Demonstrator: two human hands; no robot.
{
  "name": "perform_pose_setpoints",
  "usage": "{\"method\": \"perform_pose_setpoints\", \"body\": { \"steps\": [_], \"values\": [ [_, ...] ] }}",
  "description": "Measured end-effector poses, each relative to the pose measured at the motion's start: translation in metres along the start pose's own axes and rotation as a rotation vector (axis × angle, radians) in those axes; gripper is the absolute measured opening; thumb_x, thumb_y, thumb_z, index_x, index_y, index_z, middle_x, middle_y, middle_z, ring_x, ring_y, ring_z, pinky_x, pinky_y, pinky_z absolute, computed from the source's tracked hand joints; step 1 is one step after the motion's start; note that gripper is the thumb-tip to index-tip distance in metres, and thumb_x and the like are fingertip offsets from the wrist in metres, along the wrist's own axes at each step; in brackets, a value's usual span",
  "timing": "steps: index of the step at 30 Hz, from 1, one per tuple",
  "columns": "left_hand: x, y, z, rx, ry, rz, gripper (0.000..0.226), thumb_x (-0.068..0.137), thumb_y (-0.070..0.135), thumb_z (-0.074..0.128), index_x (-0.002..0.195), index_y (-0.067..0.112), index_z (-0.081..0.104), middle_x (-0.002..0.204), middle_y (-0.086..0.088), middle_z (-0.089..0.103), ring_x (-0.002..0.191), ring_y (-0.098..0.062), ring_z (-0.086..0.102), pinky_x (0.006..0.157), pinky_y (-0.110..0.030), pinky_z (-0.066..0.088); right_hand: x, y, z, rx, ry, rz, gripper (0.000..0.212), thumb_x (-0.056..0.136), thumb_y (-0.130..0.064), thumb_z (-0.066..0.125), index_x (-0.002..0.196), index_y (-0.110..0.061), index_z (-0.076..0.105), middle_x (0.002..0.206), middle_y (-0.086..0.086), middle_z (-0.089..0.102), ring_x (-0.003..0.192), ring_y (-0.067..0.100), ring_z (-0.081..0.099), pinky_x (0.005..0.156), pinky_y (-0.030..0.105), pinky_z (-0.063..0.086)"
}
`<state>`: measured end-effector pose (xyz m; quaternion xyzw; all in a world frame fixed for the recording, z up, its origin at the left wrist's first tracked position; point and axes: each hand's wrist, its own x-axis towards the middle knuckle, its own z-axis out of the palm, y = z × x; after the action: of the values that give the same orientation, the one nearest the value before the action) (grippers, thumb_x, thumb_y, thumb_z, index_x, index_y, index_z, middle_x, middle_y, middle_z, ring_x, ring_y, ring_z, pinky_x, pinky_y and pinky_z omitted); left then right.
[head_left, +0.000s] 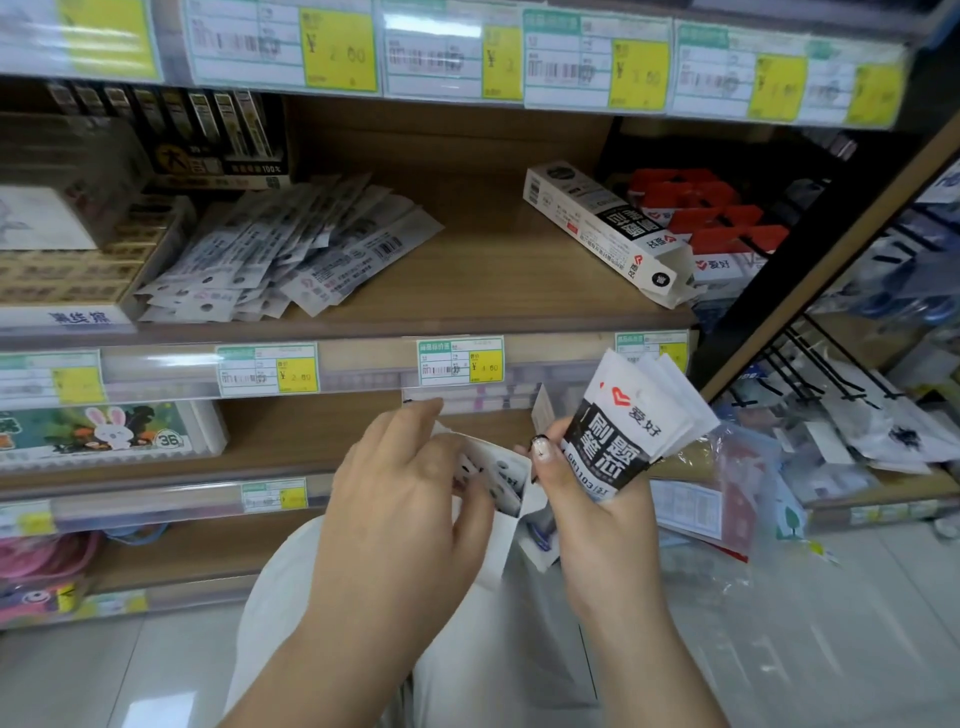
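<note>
My right hand grips a fanned bundle of black-and-white refill packets with a red heart logo, held upright in front of the shelf edge. My left hand reaches in from the left, its fingers curled round a small white carton held low between both hands. Both hands hang below the middle shelf. On that shelf lies a heap of similar white packets at the left and an opened long white box at the right.
Price tags line the shelf rails. Red-capped packs sit at the shelf's right end. A boxed set with a rabbit picture stands lower left. A wire rack with bagged goods stands at the right. Tiled floor lies below.
</note>
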<state>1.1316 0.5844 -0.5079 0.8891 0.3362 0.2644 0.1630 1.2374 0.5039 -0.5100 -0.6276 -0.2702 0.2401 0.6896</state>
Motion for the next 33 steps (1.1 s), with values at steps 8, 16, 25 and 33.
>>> {"method": "perform_pose_setpoints", "body": {
  "steps": [8,16,25,33],
  "values": [
    [0.004,0.001,0.006,-0.118,-0.002,-0.063,0.026,0.079,0.043,0.043,0.067,0.022,0.052,0.074,0.008,0.041,0.071,-0.018,0.049,0.062,-0.031,0.041,0.001,0.001,-0.001,-0.008,0.002,-0.05,0.02,0.074,-0.025,0.061,0.067,-0.044,0.063,0.067,-0.019,0.063,0.064,-0.003,0.056,0.066,0.021,0.045],
    [0.005,0.0,0.007,-0.071,0.072,-0.099,0.015,0.073,0.026,0.06,0.061,0.019,0.053,0.074,0.003,0.051,0.075,-0.025,0.054,0.063,-0.035,0.045,0.0,0.002,-0.002,0.014,-0.015,-0.087,0.025,0.075,-0.021,0.059,0.066,-0.044,0.063,0.066,-0.021,0.062,0.066,-0.006,0.057,0.068,0.01,0.043],
    [0.008,0.004,0.01,-0.112,0.023,-0.146,0.015,0.073,0.03,0.057,0.077,0.018,0.067,0.085,0.003,0.058,0.086,-0.021,0.055,0.073,-0.031,0.046,0.0,0.003,0.0,0.029,-0.008,-0.073,0.033,0.082,-0.011,0.065,0.065,-0.04,0.065,0.065,-0.022,0.063,0.065,-0.009,0.056,0.065,0.006,0.042],
    [0.011,-0.002,0.01,-0.403,-0.151,-0.197,0.014,0.076,0.013,0.058,0.082,0.023,0.065,0.073,0.012,0.059,0.082,0.001,0.05,0.065,-0.003,0.033,0.004,-0.002,-0.004,0.028,-0.098,-0.068,0.01,0.079,-0.014,0.062,0.073,-0.021,0.058,0.063,-0.02,0.062,0.063,-0.007,0.055,0.064,0.006,0.042]
  ]
}}
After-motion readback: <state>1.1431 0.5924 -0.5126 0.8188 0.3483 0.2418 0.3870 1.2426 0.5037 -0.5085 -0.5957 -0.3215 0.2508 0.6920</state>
